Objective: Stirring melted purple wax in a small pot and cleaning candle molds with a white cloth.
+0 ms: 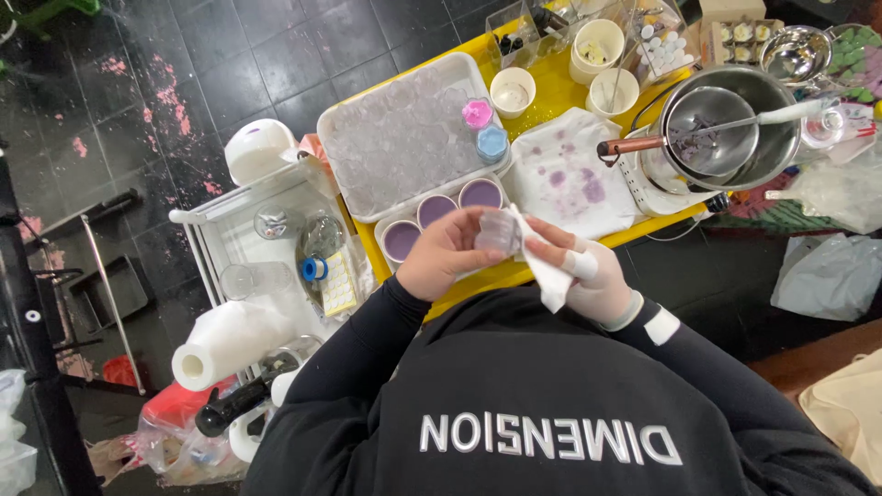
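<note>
A small clear cup (499,232) is held in the left hand (447,253), its grip closed round the cup, just in front of the tray (349,124) on the yellow bench (551,87). A white tissue (549,274) is pinched in the right hand (588,276) (one finger bandaged), pressed against the cup. Three purple-filled cups (435,209) sit beside the tray.

Brown egg carton (740,28) top right; white plastic bags (831,274) right.

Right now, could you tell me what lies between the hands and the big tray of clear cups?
In the head view, three cups of purple filling sit between the hands and the tray of clear cups, right at the tray's near edge.
</note>
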